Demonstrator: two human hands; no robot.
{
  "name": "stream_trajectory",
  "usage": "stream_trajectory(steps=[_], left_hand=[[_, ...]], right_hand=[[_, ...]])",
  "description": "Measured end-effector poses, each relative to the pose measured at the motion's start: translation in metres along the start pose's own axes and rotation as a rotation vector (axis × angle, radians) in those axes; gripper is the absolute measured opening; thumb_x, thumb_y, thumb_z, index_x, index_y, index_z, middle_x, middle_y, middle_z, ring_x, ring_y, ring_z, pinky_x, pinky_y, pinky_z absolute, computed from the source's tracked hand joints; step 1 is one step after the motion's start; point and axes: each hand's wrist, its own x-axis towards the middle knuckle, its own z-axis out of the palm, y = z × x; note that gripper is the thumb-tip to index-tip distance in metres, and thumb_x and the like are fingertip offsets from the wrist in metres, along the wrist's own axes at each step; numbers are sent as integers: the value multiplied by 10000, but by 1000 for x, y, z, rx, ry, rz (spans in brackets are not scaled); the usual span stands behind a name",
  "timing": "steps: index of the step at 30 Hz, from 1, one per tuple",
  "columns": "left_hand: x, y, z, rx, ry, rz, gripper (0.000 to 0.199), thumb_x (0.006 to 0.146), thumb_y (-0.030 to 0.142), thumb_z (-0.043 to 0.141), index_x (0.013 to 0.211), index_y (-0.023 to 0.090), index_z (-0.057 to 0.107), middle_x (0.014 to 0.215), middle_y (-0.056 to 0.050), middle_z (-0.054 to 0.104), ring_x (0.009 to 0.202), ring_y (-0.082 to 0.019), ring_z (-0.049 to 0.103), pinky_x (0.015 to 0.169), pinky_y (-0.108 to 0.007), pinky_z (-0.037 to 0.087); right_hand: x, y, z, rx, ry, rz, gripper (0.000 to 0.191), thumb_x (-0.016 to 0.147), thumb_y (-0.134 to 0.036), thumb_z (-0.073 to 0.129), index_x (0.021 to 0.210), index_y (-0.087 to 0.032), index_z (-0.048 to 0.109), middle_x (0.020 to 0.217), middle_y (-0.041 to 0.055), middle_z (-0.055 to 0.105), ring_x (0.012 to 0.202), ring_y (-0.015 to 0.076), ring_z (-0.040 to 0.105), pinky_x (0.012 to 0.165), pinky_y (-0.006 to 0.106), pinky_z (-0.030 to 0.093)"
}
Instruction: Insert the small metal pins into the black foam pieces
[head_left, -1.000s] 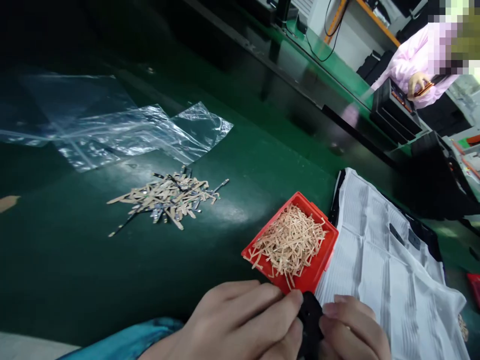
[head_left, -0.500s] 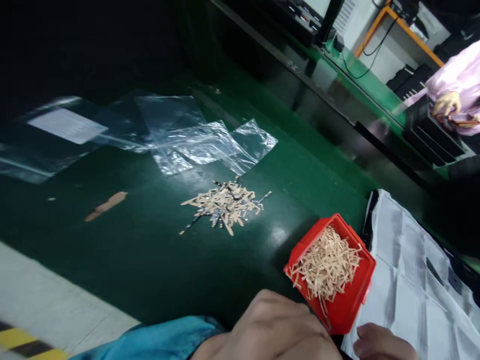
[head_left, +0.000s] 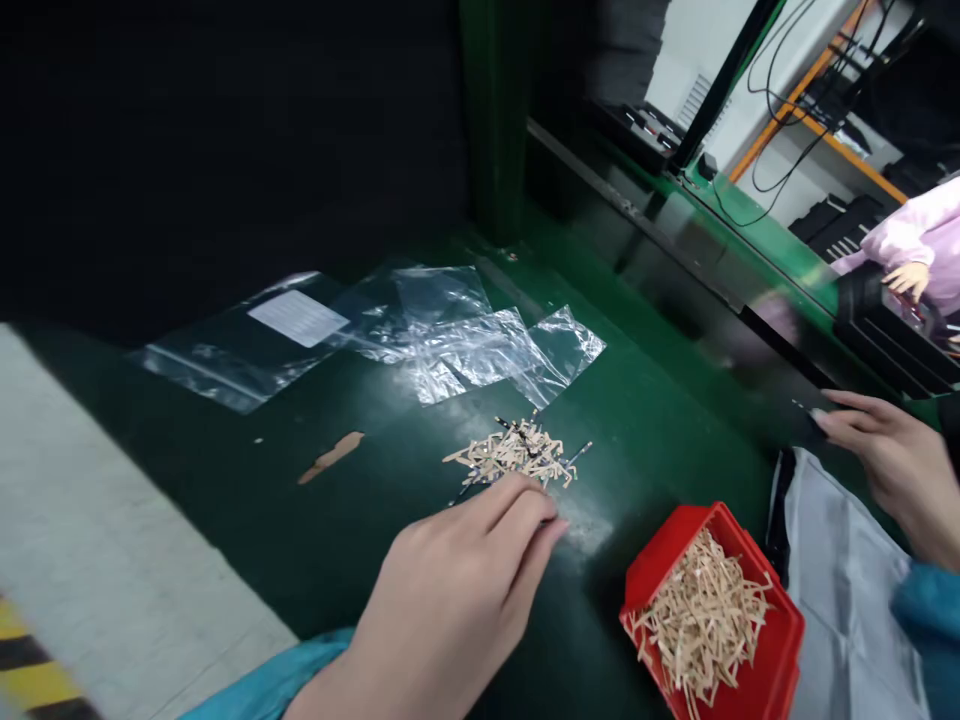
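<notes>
My left hand (head_left: pixel 457 590) hovers over the green table just in front of a pile of small tan and dark strips (head_left: pixel 517 455). Its fingers are pinched together, and whatever may be between them is hidden. At the right, my right hand (head_left: pixel 892 460) is raised above a grey-white pouched cloth (head_left: pixel 840 570). Thumb and forefinger grip a thin dark tool with a fine tip, too small to name surely. Between the hands stands a red bin (head_left: pixel 787 640) holding many tan paper-like strips (head_left: pixel 709 620).
Clear plastic bags (head_left: pixel 480 345), one with a white label (head_left: pixel 298 318), lie behind the pile. A brown scrap (head_left: pixel 331 458) rests on the green table (head_left: pixel 247 510). Across a dark partition, a co-worker's hand (head_left: pixel 907 278) is beside black trays (head_left: pixel 892 335).
My left hand has moved away from the bin to the strip pile. My right hand has risen up and right, now showing a thin tool. The view has shifted.
</notes>
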Motion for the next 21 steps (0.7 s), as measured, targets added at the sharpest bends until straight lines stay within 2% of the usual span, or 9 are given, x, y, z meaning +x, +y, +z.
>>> stream_trajectory(steps=[2,4,6,9,12,14,15,18,21], left_hand=[[5,-8,-2,102,-26,4,272,1044,161,462,877,197,673,804,-30,730,606,-192,706,559,-302,569],[11,-10,-2,160,-52,8,270,1020,136,477,842,194,671,788,-44,721,692,-228,717,654,-349,601],[19,-7,3,192,-88,-2,259,995,109,502,813,190,666,783,-56,715,722,-265,705,685,-419,606],[34,0,19,224,-123,-33,170,962,107,583,832,165,675,843,-100,721,784,-327,695,667,-489,592],[45,3,42,232,-117,-69,17,936,116,677,934,99,673,1204,-256,712,1122,-470,662,819,-621,582],[47,1,55,229,-104,-89,38,941,95,675,964,75,653,1393,-335,616,1305,-553,547,913,-714,526],[47,-1,61,222,-98,-97,12,951,79,652,958,82,643,1420,-344,596,1338,-567,516,928,-735,505],[46,-5,67,172,-88,-95,155,980,35,573,884,154,598,1377,-275,644,1328,-520,534,910,-704,498],[45,3,61,87,-57,-54,247,992,-3,524,856,202,544,1319,-192,692,1336,-457,537,923,-668,463]], right_hand=[[44,5,24,-27,-126,0,295,1018,-404,692,1183,-159,701,1103,43,729,946,197,739,815,353,628],[72,10,44,-88,-201,-41,327,1022,-425,682,1223,-168,691,1166,54,720,1011,222,737,844,366,627],[84,16,56,-197,-214,-101,334,1033,-428,663,1250,-175,678,1209,66,710,1047,225,729,874,388,623],[82,25,53,-408,-204,-226,315,1057,-444,612,1224,-189,692,1251,71,703,1137,236,704,967,443,592],[62,34,32,-527,-221,-370,325,1041,-451,629,1212,-187,714,1232,86,737,1131,249,711,1017,439,547],[41,37,17,-534,-241,-450,317,1026,-441,636,1188,-191,741,1175,82,779,1023,234,742,951,379,542],[28,36,10,-527,-245,-485,309,1016,-449,637,1170,-208,755,1157,68,795,960,220,752,890,359,542],[-22,26,-2,-493,-216,-602,337,1020,-552,581,1154,-297,756,1143,4,806,792,162,755,738,327,553],[-85,4,2,-427,-87,-832,383,1062,-594,498,1201,-305,709,1140,29,791,830,162,776,716,276,607]])
